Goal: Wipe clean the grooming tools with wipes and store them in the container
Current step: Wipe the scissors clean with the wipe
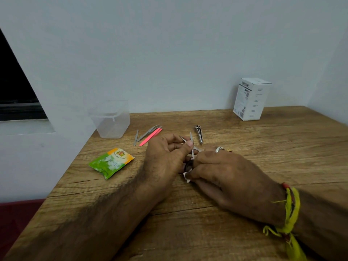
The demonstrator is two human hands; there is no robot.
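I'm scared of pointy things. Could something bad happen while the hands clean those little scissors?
Maybe. The scissors are open with their sharp tips bare beside the left hand, so a slip could prick a finger. The right hand holds only a small wipe, so it may tear. The container stands at the table's corner and could get knocked off.

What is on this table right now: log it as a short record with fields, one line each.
surface: wooden table
left hand: pinches small scissors, blades open and pointing up
right hand: grips a white wipe against the scissors
waiting tools: nail clipper, pink tweezers, steel tweezers, small steel tool, all lying on the table
container: clear plastic, lid off, appears to hold no tools
wipes packet: green and orange
white box: upright by the wall
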